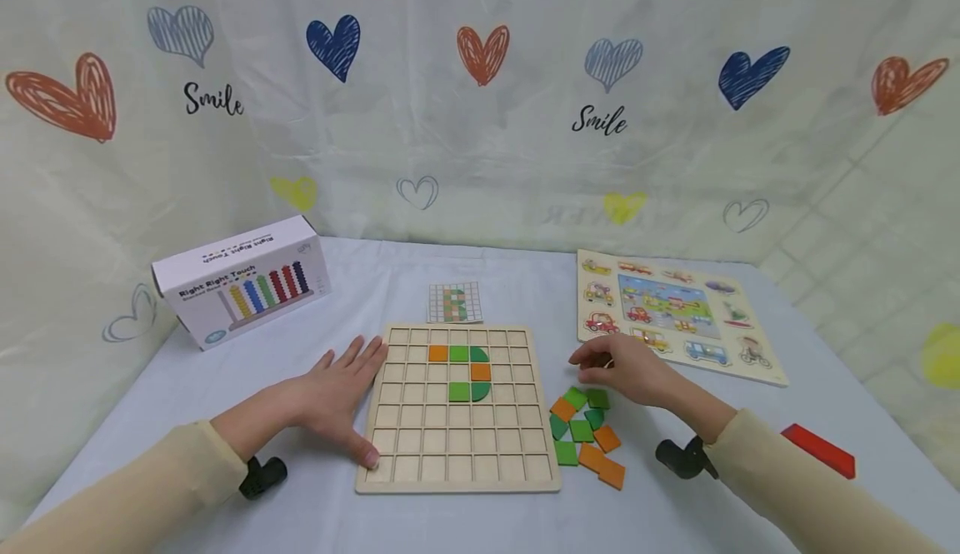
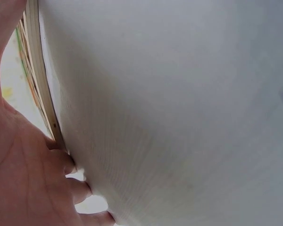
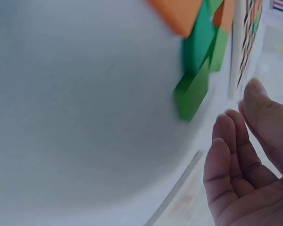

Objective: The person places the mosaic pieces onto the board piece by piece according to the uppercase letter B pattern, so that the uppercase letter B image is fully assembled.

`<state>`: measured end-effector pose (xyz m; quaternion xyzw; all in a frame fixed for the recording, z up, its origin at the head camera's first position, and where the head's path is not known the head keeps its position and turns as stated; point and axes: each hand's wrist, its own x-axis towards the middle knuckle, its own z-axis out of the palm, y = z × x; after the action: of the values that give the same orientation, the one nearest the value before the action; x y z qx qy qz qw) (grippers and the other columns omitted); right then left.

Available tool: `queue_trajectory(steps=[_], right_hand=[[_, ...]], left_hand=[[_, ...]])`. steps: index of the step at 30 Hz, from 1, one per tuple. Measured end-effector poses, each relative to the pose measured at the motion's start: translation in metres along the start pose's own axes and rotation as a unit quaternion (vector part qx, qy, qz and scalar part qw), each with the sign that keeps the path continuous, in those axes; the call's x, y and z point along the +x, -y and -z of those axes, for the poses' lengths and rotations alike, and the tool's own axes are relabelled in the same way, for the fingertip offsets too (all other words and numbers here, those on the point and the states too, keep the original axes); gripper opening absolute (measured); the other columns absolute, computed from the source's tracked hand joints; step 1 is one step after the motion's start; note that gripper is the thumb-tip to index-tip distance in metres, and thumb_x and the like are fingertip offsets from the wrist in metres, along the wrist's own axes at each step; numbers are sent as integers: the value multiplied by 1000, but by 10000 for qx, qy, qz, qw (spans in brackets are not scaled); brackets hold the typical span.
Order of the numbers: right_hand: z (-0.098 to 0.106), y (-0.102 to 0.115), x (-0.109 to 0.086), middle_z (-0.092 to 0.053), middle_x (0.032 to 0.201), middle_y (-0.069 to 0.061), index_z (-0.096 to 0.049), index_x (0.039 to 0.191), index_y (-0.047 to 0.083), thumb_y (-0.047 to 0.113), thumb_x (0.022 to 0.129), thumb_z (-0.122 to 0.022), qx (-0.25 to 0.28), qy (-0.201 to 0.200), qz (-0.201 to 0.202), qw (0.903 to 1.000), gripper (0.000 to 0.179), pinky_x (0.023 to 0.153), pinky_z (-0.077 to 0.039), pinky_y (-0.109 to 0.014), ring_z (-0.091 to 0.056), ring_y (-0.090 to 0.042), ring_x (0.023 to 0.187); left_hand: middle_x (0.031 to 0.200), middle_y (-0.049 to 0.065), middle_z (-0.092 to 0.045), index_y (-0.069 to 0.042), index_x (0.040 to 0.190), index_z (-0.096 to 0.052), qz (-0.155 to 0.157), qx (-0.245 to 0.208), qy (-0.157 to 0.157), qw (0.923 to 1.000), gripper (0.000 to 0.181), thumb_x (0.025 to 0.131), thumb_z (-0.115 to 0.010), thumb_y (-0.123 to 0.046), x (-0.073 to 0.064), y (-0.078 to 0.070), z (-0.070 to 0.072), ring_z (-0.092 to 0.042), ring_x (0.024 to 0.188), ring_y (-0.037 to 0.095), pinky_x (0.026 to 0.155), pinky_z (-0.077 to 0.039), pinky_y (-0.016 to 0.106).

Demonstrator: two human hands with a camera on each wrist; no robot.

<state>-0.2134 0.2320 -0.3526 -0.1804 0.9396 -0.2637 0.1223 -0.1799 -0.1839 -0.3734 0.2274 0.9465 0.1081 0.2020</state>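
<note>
A wooden grid board (image 1: 420,472) lies flat on the table, with several orange, green and rounded dark green tiles set in its upper cells, among them an orange square (image 1: 438,354) and a green square (image 1: 459,392). My left hand (image 1: 330,396) rests spread along the board's left edge, thumb near the lower corner. To the right of the board lies a loose pile of tiles, with a green tile (image 1: 581,431) and an orange tile (image 1: 607,438). Just beyond this pile hovers my right hand (image 1: 626,369), its fingers loosely bent, nothing between them in the right wrist view.
Behind the board lies a pattern card (image 1: 455,302). A vehicle picture puzzle (image 1: 757,366) is at the back right, close to my right hand. A white box (image 1: 247,279) stands back left. A red block (image 1: 819,451) lies beyond my right forearm.
</note>
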Motion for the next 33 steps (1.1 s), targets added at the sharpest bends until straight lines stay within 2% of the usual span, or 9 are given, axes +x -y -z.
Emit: queue_trajectory(steps=[6, 11, 21, 33], right_hand=[[5, -24, -14, -75, 102, -2, -76, 110, 5, 11, 90, -78, 153, 376, -61, 9992, 21, 74, -54, -21, -62, -13, 86], [6, -31, -19, -74, 105, -4, -74, 110, 4, 10, 85, -82, 436, 512, -31, 9977, 27, 73, -53, -20, -59, -16, 87], [0, -31, -16, -64, 88, 0, -72, 107, 6, 9, 89, -78, 200, 234, -253, 9992, 19, 68, -48, -20, -55, -16, 81], [-4, -27, -14, -65, 87, 0, -71, 104, 3, 8, 89, -79, -142, 32, -255, 9996, 18, 69, -50, -22, -55, -15, 81]], left_hand=[[170, 27, -6, 6, 161, -12, -15, 2, -46, 10000, 146, 62, -84, -75, -1, -1, 0, -1, 156, 52, 118, -7, 78], [170, 26, -5, 6, 161, -12, -16, 11, -29, 10000, 146, 62, -84, -75, -1, -2, 1, 0, 156, 52, 118, -7, 78], [171, 25, -3, 4, 162, -9, -15, -46, 88, 9999, 146, 63, -83, -75, -2, -1, 1, 2, 157, 51, 119, -5, 77], [171, 25, -3, 4, 162, -10, 15, -37, 87, 10000, 146, 63, -83, -75, -2, -2, 2, 2, 157, 50, 119, -5, 76]])
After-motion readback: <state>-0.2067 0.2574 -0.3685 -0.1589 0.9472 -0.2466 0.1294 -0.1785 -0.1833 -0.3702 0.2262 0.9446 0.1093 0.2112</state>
